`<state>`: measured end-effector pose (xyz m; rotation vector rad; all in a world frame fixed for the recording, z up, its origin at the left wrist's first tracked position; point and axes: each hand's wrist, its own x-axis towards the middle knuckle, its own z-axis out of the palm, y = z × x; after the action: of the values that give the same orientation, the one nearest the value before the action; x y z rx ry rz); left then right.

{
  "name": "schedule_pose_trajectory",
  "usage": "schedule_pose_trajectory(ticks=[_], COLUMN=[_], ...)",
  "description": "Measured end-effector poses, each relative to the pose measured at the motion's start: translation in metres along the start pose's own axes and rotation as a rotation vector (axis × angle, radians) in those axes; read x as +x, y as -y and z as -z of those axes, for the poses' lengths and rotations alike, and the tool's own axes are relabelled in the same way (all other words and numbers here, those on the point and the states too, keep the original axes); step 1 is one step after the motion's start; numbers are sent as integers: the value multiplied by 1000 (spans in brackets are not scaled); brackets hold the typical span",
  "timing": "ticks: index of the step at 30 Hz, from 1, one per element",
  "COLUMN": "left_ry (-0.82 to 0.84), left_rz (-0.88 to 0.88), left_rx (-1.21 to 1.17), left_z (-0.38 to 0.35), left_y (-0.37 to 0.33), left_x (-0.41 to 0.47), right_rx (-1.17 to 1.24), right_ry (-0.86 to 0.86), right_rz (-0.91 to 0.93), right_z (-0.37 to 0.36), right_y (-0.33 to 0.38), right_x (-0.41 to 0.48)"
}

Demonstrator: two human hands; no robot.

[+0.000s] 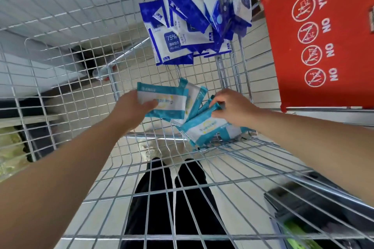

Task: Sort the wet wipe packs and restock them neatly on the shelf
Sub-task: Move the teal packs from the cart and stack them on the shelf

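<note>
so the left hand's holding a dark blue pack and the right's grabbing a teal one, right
No: the left hand holds a teal pack, not a dark blue one; the dark blue packs lie piled farther in the cart. The right hand does grip a second teal pack, as the head view shows.

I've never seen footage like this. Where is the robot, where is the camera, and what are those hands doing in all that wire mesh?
There is no machine here. A person wears a camera on the head, so this single picture looks down along their own two bare arms. They reach into a wire shopping cart. The left hand holds a teal pack of wet wipes. The right hand grips a second teal pack by its edge, with more teal packs lying beneath. Farther off sits a heap of dark blue packs. The red panel with warning signs appears to be part of the cart. The black trousers seen through the wire are the person's legs.
</note>
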<state>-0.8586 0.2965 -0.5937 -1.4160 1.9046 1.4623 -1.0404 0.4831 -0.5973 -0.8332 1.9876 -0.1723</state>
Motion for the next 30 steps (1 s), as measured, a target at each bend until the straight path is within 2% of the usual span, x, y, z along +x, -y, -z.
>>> schedule_pose_trajectory(ticks=[4,8,11,14,15,20,30], left_ry=[-40,15,44,-45,-68,-121,73], left_rz=[51,41,-23,-69,-85,-74,1], left_rx=[-90,-146,3,370,414,306,-17], left_z=[-13,-30,-46,-56,-57,-63,-45], left_y=[-1,-9,-16,-22,-24,-29,-15], left_x=[9,16,20,21,21,22,15], right_rx=[61,58,-15,-91,-90,-58,-2], right_ry=[17,53,67,50,48,2,-71], right_rz=[-52,-87,-119,-122,-117,-129,-185], right_z=[-6,16,38,50,52,53,61], right_y=[2,-1,-10,-15,-15,-13,1], right_x=[5,0,-6,-12,-13,-16,-28])
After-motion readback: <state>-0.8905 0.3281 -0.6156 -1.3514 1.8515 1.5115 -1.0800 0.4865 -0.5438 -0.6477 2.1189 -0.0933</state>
